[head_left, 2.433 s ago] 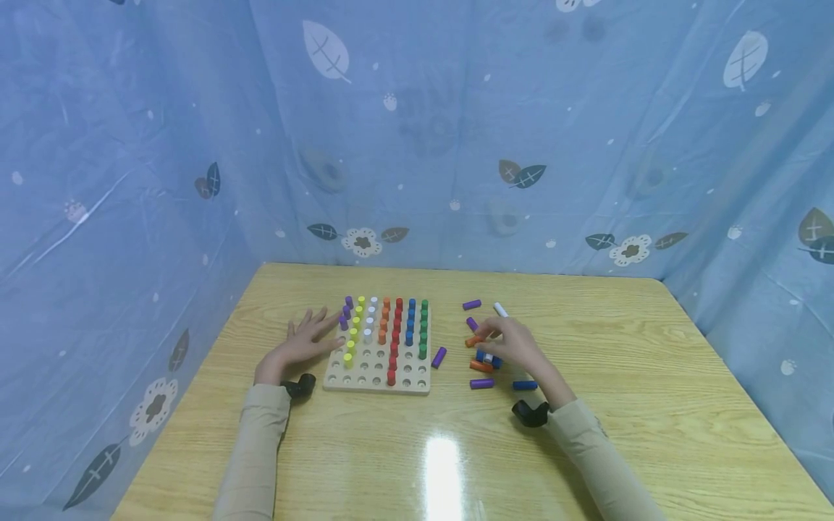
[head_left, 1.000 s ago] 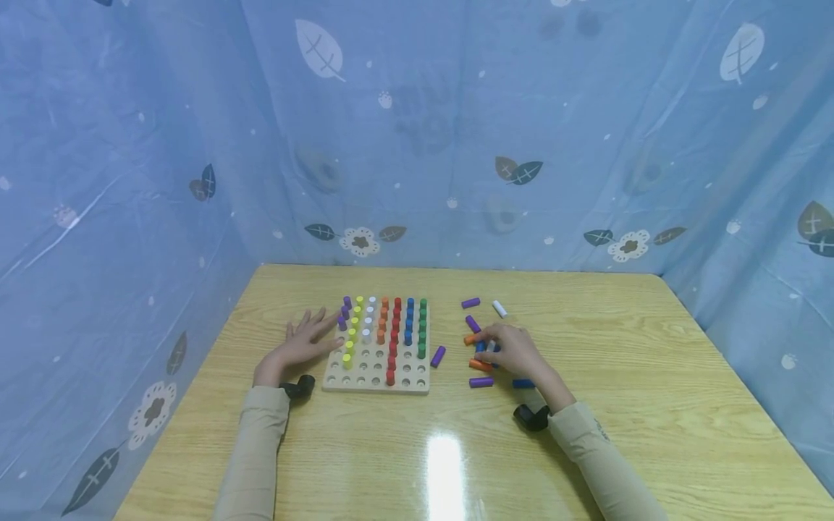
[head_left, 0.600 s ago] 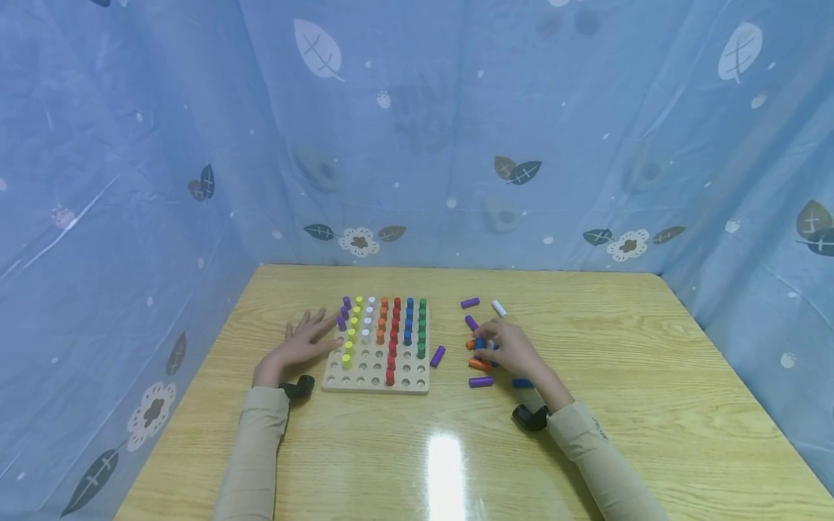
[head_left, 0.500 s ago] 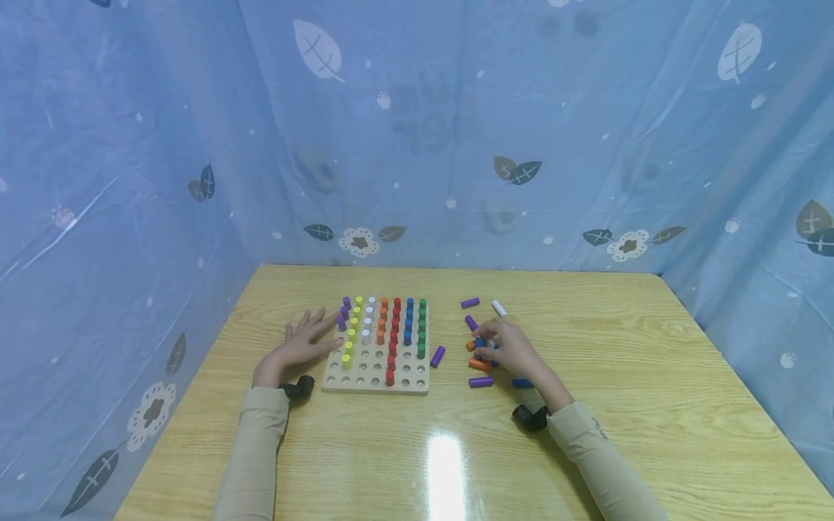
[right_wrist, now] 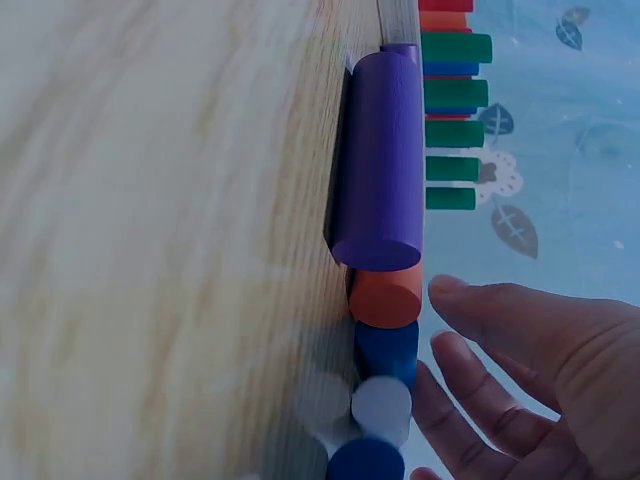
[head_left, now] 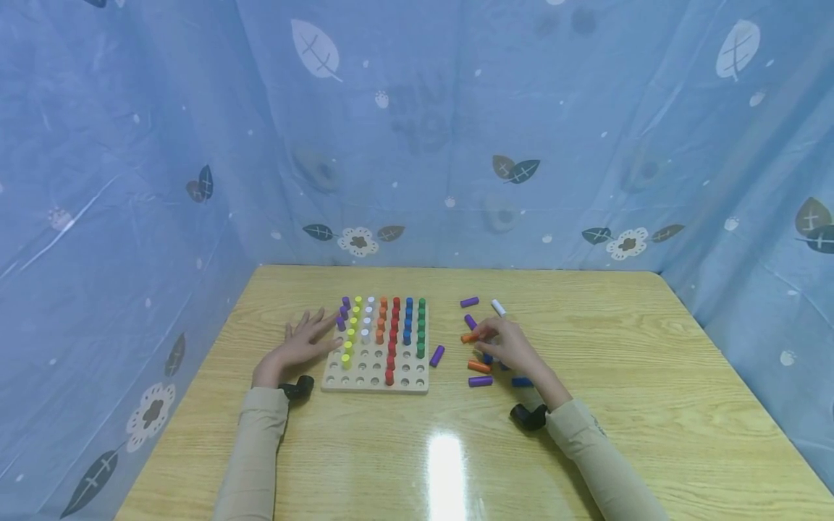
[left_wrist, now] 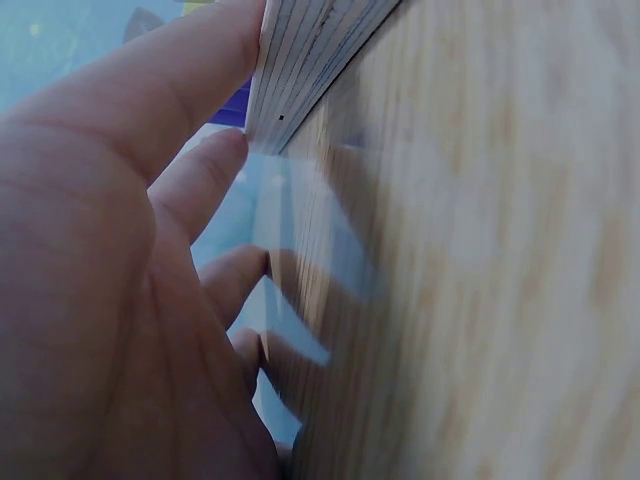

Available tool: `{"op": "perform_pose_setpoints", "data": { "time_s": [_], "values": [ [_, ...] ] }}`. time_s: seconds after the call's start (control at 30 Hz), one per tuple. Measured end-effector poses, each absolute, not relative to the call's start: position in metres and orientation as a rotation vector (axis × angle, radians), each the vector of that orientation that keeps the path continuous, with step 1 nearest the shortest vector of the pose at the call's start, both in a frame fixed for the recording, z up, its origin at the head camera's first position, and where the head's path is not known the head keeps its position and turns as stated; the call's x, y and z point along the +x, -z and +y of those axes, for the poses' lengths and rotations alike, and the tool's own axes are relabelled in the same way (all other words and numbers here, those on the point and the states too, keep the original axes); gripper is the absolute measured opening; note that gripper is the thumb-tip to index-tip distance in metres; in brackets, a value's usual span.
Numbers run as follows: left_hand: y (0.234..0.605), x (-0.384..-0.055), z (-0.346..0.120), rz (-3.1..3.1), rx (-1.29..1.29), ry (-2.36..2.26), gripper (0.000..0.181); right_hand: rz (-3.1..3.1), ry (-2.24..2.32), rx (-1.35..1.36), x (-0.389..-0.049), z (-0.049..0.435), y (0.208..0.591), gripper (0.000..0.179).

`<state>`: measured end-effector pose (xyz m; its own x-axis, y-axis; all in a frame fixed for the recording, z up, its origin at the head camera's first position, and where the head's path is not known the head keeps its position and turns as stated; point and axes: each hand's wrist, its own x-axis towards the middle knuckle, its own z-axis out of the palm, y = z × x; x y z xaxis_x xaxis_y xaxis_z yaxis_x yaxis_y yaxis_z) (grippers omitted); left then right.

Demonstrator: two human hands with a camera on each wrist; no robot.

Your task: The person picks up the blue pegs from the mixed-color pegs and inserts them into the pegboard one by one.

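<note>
A slim orange peg lies at the tips of the right hand, thumb and fingers parted. That hand partly hides a blue peg; a purple peg lies beyond. The left hand, spread, touches the pegboard.

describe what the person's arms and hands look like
The long beige fabric left sleeve matches the long beige fabric right sleeve, which has a small dark marking near the wrist, too small to read. The bare left hand and bare right hand wear no gloves. A rounded black device sits at each wrist.
</note>
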<state>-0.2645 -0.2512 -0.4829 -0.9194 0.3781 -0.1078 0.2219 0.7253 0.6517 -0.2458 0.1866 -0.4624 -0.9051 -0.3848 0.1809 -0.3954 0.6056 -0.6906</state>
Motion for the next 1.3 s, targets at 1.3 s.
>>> {"op": "perform_pose_setpoints", "data": {
  "time_s": [1.3],
  "values": [
    [0.482,-0.264,-0.251,2.705,0.456,-0.972,0.071,-2.954,-1.202,0.896,-0.248,0.227,0.461,0.034]
  ]
}}
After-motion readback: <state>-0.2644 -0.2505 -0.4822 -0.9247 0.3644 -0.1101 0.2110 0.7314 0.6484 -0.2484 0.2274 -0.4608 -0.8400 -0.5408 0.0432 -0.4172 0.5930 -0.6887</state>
